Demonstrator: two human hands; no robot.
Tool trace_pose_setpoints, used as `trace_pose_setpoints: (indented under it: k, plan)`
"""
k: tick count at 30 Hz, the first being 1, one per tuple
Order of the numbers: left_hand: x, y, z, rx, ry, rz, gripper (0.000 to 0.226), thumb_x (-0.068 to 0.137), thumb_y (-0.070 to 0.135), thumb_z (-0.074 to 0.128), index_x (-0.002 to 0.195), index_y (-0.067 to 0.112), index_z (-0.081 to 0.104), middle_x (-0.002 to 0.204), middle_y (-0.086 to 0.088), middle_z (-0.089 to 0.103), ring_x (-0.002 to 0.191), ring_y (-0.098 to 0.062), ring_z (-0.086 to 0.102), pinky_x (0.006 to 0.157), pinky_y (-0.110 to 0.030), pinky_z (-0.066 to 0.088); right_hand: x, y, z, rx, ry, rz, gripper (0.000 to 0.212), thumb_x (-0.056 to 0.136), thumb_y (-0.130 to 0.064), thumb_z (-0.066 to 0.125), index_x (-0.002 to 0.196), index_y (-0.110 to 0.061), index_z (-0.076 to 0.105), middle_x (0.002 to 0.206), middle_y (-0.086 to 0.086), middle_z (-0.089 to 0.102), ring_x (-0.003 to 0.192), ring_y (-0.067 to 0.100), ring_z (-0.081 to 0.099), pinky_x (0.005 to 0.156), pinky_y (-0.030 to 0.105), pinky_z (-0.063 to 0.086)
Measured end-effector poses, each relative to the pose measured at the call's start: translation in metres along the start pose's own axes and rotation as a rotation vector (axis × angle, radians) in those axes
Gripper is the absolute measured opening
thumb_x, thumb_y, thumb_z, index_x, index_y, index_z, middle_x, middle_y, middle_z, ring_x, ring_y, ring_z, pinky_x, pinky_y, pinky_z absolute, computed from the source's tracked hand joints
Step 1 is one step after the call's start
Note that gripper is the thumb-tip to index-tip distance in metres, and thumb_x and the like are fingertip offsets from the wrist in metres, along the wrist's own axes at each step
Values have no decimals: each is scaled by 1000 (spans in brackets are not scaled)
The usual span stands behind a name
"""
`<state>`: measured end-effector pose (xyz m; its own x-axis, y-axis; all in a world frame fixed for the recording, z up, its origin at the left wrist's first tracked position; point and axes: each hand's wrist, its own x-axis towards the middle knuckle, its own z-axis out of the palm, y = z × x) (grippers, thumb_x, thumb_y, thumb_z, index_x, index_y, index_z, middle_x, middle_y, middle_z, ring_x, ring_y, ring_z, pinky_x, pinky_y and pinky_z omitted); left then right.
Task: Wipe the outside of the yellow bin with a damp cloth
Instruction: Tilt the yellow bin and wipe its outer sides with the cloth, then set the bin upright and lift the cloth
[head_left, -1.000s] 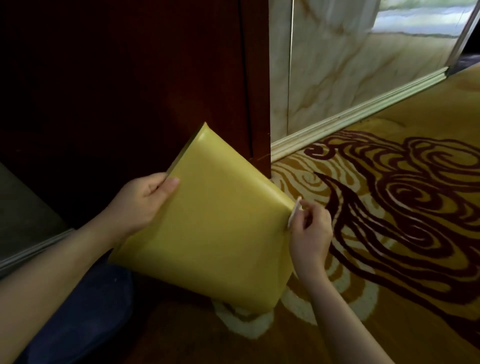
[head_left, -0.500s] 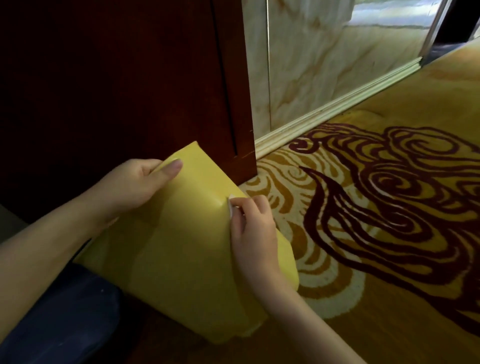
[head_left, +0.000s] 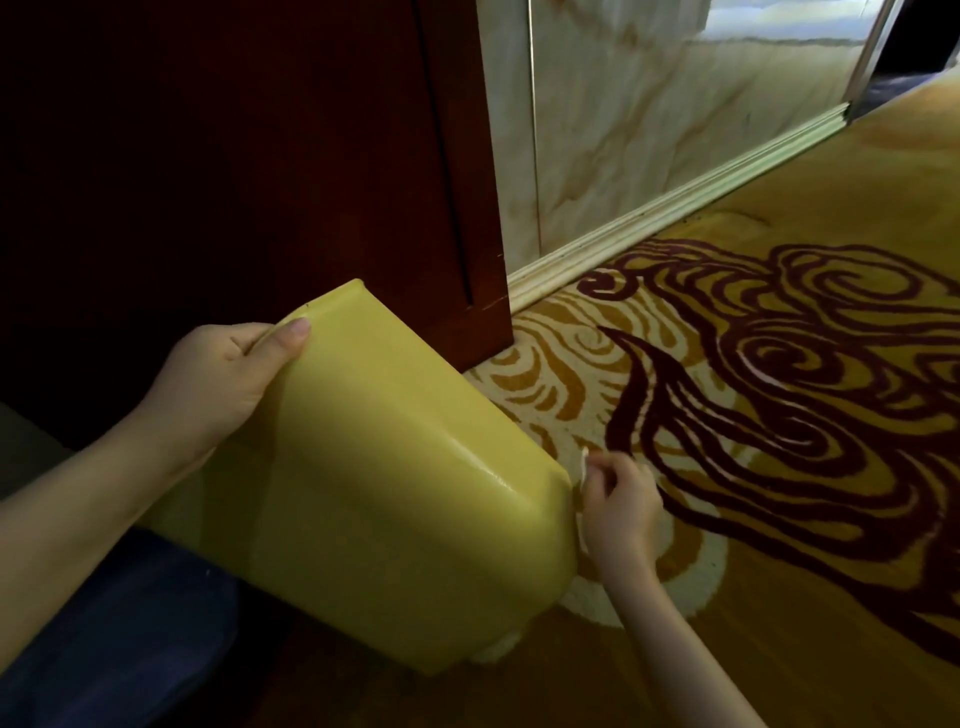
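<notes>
The yellow bin (head_left: 374, 499) lies tilted on its side above the carpet, its base end toward the lower right. My left hand (head_left: 218, 384) grips its upper left edge, thumb on the outer wall. My right hand (head_left: 618, 506) sits at the bin's right corner, fingers pinched on a small white cloth (head_left: 583, 464) that touches the bin's edge. A wet sheen shows along the corner ridge beside the cloth. Most of the cloth is hidden by my fingers.
A dark red wooden cabinet (head_left: 260, 156) stands right behind the bin. A marble wall (head_left: 649, 114) with a pale skirting board (head_left: 675, 208) runs to the right. The yellow carpet (head_left: 779, 395) has dark red swirls. My dark blue trouser leg (head_left: 119, 639) is at lower left.
My right hand with the cloth slid from the middle of the bin's upper wall down to its right corner. The bin has turned, showing a different face. My left hand keeps its grip.
</notes>
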<state>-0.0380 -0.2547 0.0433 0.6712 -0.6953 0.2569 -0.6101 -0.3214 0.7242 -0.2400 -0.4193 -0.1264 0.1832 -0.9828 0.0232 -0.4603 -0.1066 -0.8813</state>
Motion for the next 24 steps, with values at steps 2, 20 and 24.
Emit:
trace_pose_setpoints:
  k: [2, 20, 24]
  plan:
    - [0, 3, 1, 13, 4, 5, 20, 89, 41, 46, 81, 32, 62, 80, 3, 66, 73, -8, 61, 59, -22, 41, -12, -38, -1, 100, 66, -198, 17, 91, -17, 50, 104, -16, 62, 99, -4, 55, 80, 1, 49, 67, 11, 44]
    - [26, 18, 77, 623, 118, 137, 44, 95, 34, 36, 53, 21, 37, 46, 6, 38, 36, -7, 33, 38, -20, 24, -12, -1, 57, 135, -248, 209, 10, 91, -15, 52, 93, -16, 63, 88, -1, 63, 79, 12, 59, 68, 27, 52]
    - [25, 12, 111, 698, 63, 82, 45, 97, 35, 33, 53, 23, 34, 47, 8, 39, 38, -4, 37, 38, -18, 26, 7, -17, 46, 309, -305, 350, 7, 90, -18, 57, 91, -18, 63, 87, 4, 68, 79, 18, 65, 73, 37, 57]
